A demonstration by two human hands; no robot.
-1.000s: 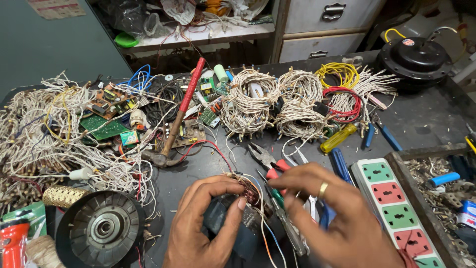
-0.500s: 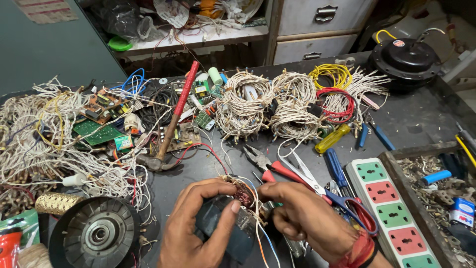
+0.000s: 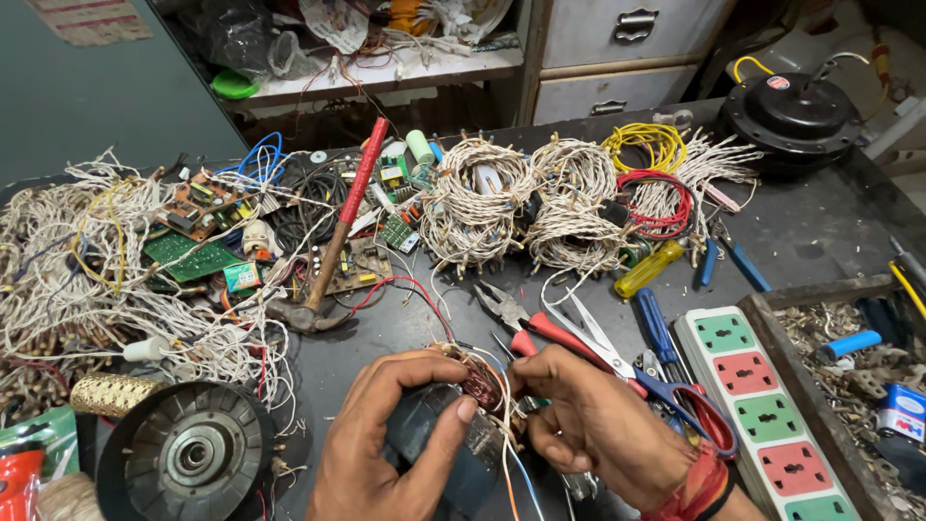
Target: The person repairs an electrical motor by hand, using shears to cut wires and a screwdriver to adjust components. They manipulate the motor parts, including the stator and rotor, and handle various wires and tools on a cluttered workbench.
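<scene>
Since the earlier frame the right hand [image 3: 603, 434] has turned knuckles-up, pinching wires; the left hand [image 3: 386, 434] grips the dark motor [image 3: 453, 449], copper windings exposed, at the bench's near edge.

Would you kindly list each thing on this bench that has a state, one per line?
left hand: gripping the dark motor part
right hand: fingertips at the part's copper winding
scissors: lying shut
pliers: lying, jaws shut
hammer: lying flat on circuit boards
power strip: nothing plugged in
cabinet drawers: closed
</scene>
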